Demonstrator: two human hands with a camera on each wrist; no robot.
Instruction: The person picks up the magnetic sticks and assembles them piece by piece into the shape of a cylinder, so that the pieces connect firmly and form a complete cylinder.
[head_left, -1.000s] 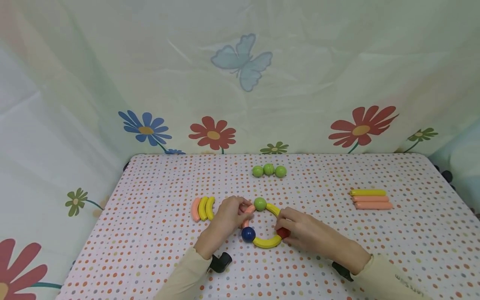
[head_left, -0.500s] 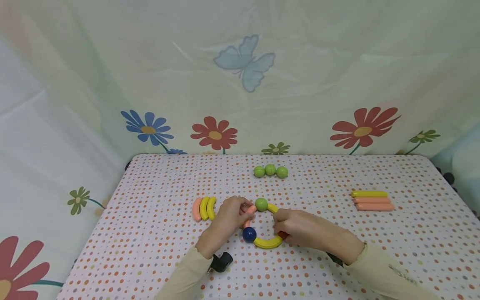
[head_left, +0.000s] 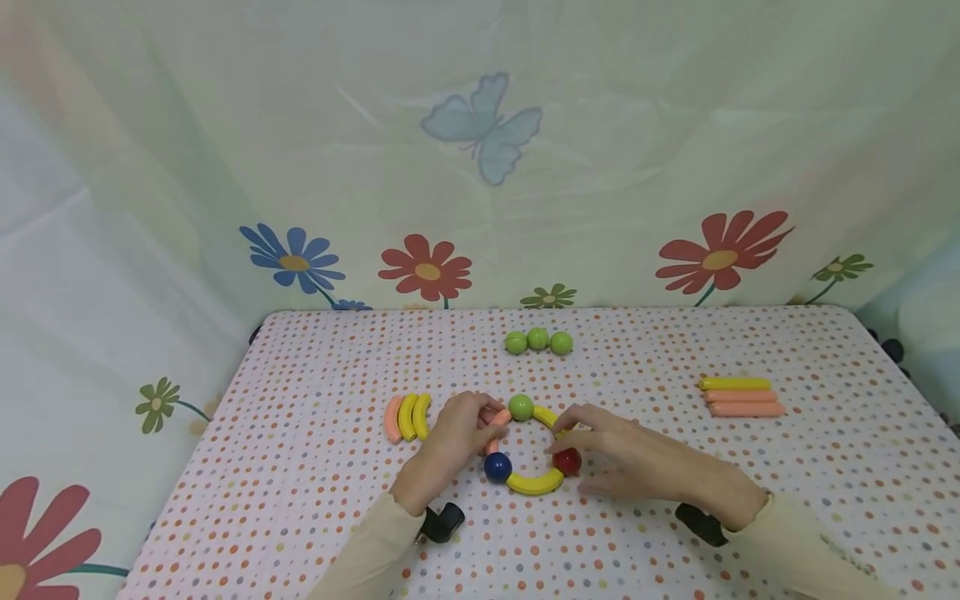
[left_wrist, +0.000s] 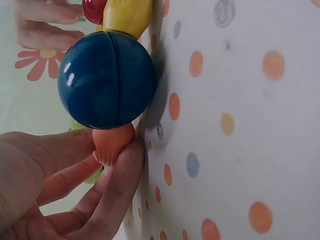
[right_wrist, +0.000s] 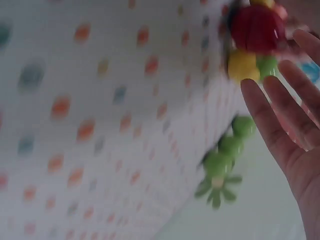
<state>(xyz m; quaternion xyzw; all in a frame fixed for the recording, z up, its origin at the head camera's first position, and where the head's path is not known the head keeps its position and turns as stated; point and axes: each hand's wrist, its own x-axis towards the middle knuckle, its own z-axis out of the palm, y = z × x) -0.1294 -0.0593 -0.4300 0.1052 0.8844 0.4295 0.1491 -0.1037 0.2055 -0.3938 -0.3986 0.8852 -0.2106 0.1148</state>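
A closed ring lies on the table, made of balls joined by curved rods. It has a green ball (head_left: 521, 407) at the far side, a red ball (head_left: 567, 462) on the right and a blue ball (head_left: 497, 467) at the near left. Yellow curved rods (head_left: 535, 483) meet the red ball on both sides. My left hand (head_left: 453, 435) pinches the salmon curved rod (left_wrist: 113, 145) between the blue and green balls. Beside the red ball is my right hand (head_left: 615, 457), fingers spread and apart from it in the right wrist view.
Left of the ring lie a salmon and two yellow curved rods (head_left: 407, 417). Three green balls (head_left: 537, 338) sit in a row behind it. Straight yellow and salmon rods (head_left: 742, 397) lie at the right. A patterned curtain (head_left: 600, 167) hangs behind the table.
My right hand has let go of the red ball and opened its fingers, drawing slightly to the right, so the ball shows more fully. My left hand keeps its hold.
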